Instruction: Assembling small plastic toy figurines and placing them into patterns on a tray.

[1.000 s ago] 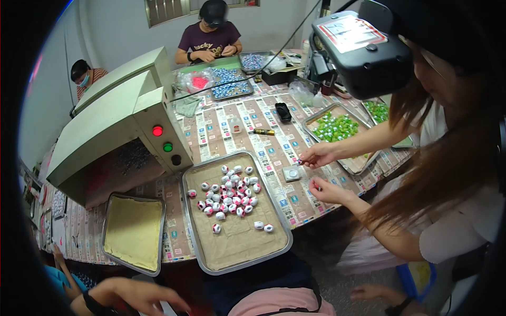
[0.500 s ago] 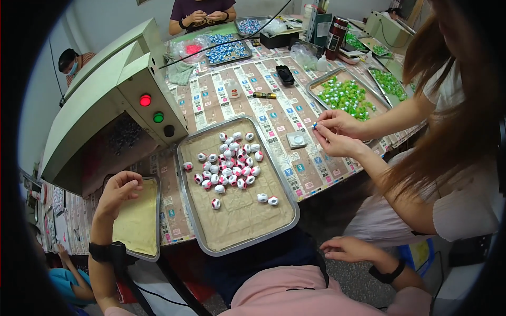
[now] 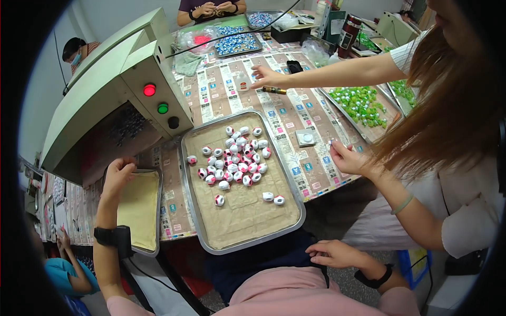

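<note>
Left hand (image 3: 118,174) raised, fingers curled; right hand (image 3: 333,254) rests open.

This is a small workshop where people sort or assemble little parts by hand. A long surface (image 3: 295,105) covered with printed sheets carries metal trays (image 3: 196,210) full of small red-and-white beads (image 3: 234,158) and green beads (image 3: 361,105). A pale green machine (image 3: 105,95) with red and green lamps stands on it. Several people sit around the same surface, working close together.
</note>
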Available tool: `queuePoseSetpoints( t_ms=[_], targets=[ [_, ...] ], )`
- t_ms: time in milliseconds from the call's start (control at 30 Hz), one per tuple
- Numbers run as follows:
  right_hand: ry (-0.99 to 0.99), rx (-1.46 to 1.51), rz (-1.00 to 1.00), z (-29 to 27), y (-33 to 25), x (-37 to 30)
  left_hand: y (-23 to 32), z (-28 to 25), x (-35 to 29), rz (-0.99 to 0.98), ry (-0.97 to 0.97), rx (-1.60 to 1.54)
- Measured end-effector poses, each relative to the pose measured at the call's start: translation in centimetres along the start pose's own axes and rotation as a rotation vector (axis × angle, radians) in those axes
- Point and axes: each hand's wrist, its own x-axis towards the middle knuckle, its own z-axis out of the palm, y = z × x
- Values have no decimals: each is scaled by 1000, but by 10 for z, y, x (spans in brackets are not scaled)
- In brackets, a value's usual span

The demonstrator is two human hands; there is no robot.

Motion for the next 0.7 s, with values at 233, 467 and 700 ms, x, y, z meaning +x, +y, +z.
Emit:
queuePoseSetpoints(
  t_ms=[233, 467, 700],
  targets=[
    [35, 41, -26, 9, 1, 10, -30, -19, 24, 58, 208, 169],
    [35, 78, 128, 19, -5, 8, -53, 11, 62, 260, 407, 277],
    [47, 127, 153, 24, -23, 12, -76, 10, 120, 461, 439, 770]
  ],
)
